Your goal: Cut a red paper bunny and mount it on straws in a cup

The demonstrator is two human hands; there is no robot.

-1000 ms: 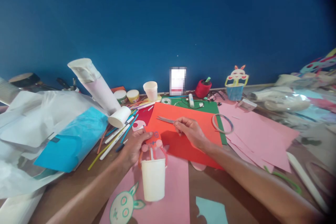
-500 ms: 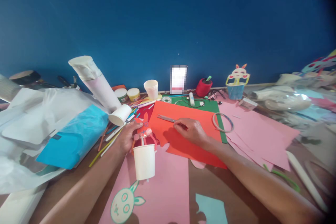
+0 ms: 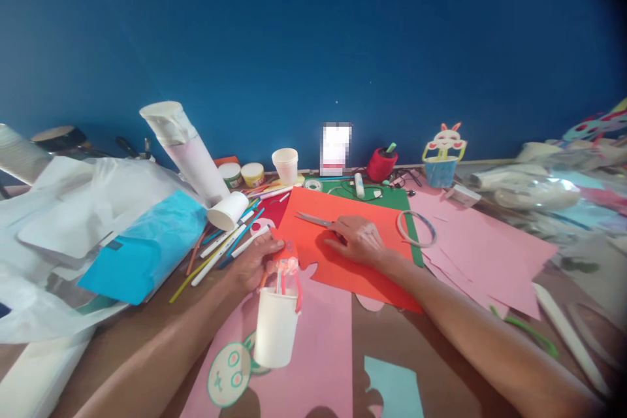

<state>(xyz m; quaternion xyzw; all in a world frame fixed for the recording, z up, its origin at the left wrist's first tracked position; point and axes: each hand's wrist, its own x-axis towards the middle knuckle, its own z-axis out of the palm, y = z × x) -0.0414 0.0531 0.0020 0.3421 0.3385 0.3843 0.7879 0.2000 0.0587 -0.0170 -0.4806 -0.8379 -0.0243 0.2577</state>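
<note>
My left hand (image 3: 259,261) is closed in a pinch on the head of an orange paper rabbit figure (image 3: 289,249). Below it, the figure's strips reach into a tilted white paper cup (image 3: 275,333), which hangs over pink paper. My right hand (image 3: 360,240) rests over the handles of a pair of scissors (image 3: 314,219), hiding them; the blades point left across an orange paper sheet (image 3: 343,274). A round rabbit-face cutout (image 3: 228,375) with green outlines lies on the pink sheet (image 3: 323,353), just left of the cup.
Markers (image 3: 220,255), a cup on its side (image 3: 228,210) and a plastic bag (image 3: 98,196) crowd the left. At the back stand stacked cups (image 3: 285,165) and a blue cup with a rabbit (image 3: 441,172). A ring (image 3: 416,228) and pink sheets (image 3: 490,241) lie right.
The rabbit figure and its cup have moved down and slightly right with my left hand, and the cup tilts more. My right hand's fingers stretch out further over the scissors, which stay in place.
</note>
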